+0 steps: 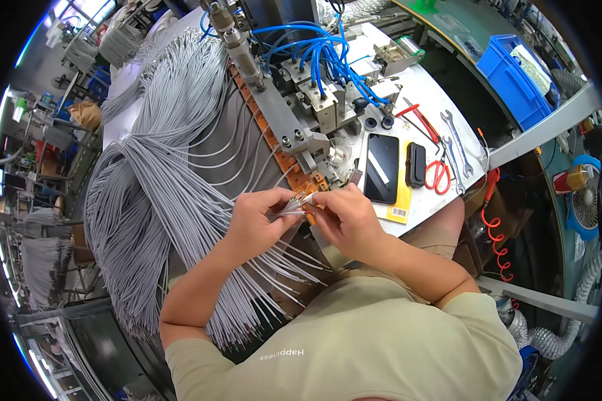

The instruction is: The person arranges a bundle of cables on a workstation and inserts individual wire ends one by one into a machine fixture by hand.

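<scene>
1. L hand (pixel 264 217): thumb + fingers pinched tight, gripping a small bunch of thin, grey, plastic-coated wires (pixel 286 212); the tips poke past the fingertips, toward the R hand (pixel 349 217). Prob. best to even those tips up, b/c ragged ends sort badly.
2. R hand: thumb + index curled nearly together right at the wire tips; can't tell if they've hold of one. I'd take one tip at a time, w/ a light pinch.
3. Long, orange, slotted strip (pixel 279 155) starts just beyond both sets of fingertips; watch for snags there.
4. Big, loose, grey wire bundle (pixel 174 180) fans out left of L fingers; don't let the forearm drag strands.
5. Red-handled scissors (pixel 439 175): well right of R fingers, OK there.
</scene>
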A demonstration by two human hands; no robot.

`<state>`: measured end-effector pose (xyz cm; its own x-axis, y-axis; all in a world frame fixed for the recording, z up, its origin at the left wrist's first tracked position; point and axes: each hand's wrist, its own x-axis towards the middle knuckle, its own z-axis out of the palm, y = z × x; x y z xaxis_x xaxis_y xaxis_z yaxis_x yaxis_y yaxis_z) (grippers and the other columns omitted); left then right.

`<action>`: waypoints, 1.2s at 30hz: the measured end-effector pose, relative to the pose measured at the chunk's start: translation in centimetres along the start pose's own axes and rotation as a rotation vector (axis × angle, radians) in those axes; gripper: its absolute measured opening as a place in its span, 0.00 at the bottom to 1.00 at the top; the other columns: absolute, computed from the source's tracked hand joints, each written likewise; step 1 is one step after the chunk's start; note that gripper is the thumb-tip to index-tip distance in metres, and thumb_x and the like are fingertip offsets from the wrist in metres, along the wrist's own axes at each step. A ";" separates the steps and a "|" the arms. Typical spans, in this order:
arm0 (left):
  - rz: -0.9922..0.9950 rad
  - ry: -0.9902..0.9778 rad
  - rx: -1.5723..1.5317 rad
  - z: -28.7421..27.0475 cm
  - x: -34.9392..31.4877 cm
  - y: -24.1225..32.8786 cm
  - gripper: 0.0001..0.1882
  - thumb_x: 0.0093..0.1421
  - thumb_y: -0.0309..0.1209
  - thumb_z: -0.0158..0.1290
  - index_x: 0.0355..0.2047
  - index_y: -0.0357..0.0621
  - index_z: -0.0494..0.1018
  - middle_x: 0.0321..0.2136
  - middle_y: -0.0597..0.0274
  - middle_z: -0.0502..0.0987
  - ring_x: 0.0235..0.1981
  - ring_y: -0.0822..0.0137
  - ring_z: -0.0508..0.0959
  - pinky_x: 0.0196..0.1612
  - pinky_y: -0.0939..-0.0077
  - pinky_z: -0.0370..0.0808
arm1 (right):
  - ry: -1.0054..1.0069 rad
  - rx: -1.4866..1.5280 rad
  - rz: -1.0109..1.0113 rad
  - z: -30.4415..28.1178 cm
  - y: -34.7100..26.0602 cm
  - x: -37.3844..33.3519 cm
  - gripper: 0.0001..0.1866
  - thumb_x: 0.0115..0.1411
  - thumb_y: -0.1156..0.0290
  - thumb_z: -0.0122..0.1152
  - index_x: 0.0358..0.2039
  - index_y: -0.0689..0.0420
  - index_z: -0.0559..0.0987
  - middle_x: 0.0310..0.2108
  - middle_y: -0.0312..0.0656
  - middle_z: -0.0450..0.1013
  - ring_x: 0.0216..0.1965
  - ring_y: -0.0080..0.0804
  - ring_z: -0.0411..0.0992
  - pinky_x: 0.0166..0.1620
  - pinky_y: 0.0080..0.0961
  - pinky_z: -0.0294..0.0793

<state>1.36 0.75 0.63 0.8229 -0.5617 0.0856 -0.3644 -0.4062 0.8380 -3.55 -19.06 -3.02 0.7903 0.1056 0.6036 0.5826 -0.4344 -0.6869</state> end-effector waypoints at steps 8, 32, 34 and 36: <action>0.006 -0.047 -0.011 -0.1 -0.2 0.2 0.09 0.54 0.21 0.62 0.36 0.34 0.78 0.25 0.62 0.81 0.28 0.76 0.79 0.34 0.81 0.75 | -0.177 0.062 0.187 -0.8 -0.8 0.3 0.08 0.55 0.77 0.66 0.34 0.58 0.76 0.22 0.38 0.73 0.21 0.34 0.69 0.32 0.30 0.61; 0.117 -0.292 0.279 -0.8 -0.6 1.9 0.16 0.53 0.20 0.57 0.44 0.40 0.77 0.36 0.52 0.80 0.33 0.53 0.82 0.37 0.72 0.78 | -0.045 0.391 0.655 -0.2 6.2 0.0 0.10 0.63 0.69 0.63 0.30 0.59 0.72 0.20 0.31 0.70 0.21 0.12 0.63 0.24 0.17 0.59; 0.271 -0.168 0.345 -0.3 -0.3 1.0 0.16 0.53 0.21 0.57 0.44 0.43 0.78 0.39 0.56 0.80 0.33 0.52 0.81 0.37 0.70 0.78 | -0.055 0.441 0.673 -0.3 6.2 0.3 0.11 0.63 0.69 0.63 0.30 0.59 0.72 0.19 0.30 0.70 0.21 0.10 0.62 0.23 0.15 0.58; 0.265 -0.135 0.383 0.1 -0.2 1.2 0.16 0.53 0.22 0.58 0.43 0.43 0.78 0.40 0.57 0.80 0.33 0.53 0.81 0.36 0.69 0.78 | -0.099 0.492 0.716 -0.8 5.9 1.2 0.11 0.63 0.69 0.63 0.29 0.59 0.71 0.19 0.30 0.70 0.21 0.11 0.62 0.23 0.16 0.58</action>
<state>0.77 0.31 1.58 0.6255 -0.7598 0.1775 -0.7089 -0.4584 0.5361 0.71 -22.20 -6.05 0.9972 0.0421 -0.0624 -0.0628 0.0072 -0.9980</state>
